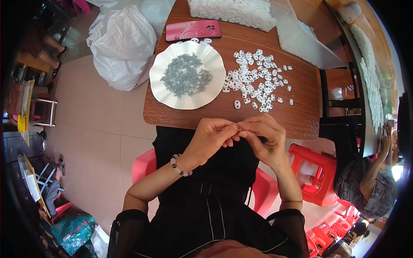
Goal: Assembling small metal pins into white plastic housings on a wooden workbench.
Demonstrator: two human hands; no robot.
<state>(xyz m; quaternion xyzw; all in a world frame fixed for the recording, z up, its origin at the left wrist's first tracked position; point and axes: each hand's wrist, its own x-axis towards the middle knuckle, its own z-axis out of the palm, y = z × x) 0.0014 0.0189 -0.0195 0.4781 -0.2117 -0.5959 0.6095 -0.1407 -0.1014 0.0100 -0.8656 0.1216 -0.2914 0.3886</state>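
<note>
My left hand (pixel 211 136) and my right hand (pixel 264 137) meet fingertip to fingertip over my lap, just below the near edge of the brown wooden table (pixel 193 114). They pinch a very small piece between them; it is mostly hidden by the fingers. A beaded bracelet (pixel 178 167) circles my left wrist. On the table ahead, a white scalloped plate (pixel 165 92) holds a heap of small grey parts (pixel 185 76). To its right lies a scatter of several small white plastic pieces (pixel 256 81).
A pink phone (pixel 193 30) lies behind the plate. A tray of white pieces (pixel 234 10) sits at the table's far edge. White bags (pixel 122 43) stand on the floor at left. Red stools (pixel 316 172) and another person (pixel 370 180) are at right.
</note>
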